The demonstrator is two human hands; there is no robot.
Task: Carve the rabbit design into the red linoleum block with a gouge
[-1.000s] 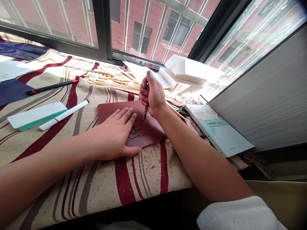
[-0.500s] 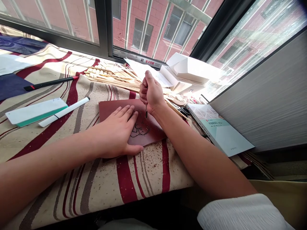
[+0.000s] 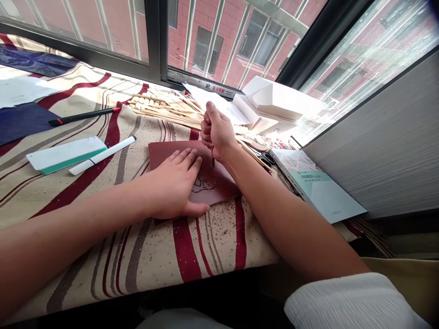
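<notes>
Left hand (image 3: 176, 180) spread flat, pressing carved reddish-brown board (image 3: 226, 185); right hand (image 3: 219, 133) fisted around carving tool (image 3: 213, 162), tip down; crumbs on striped cloth (image 3: 219, 237).

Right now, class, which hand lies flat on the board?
The left hand, palm down on the brown board; the right hand is closed around a thin tool.

So the cloth-covered counter (image 3: 157, 269), beige with maroon and grey stripes, sits right up against a dark-framed window (image 3: 157, 41). Metal bars (image 3: 215, 36) outside, then a pinkish block building (image 3: 178, 43) with its own windows. Greyish, finely streaked panel (image 3: 394, 137) slants along the right. Sunlight's blown out near the glass; under the counter it's pretty much black.
</notes>
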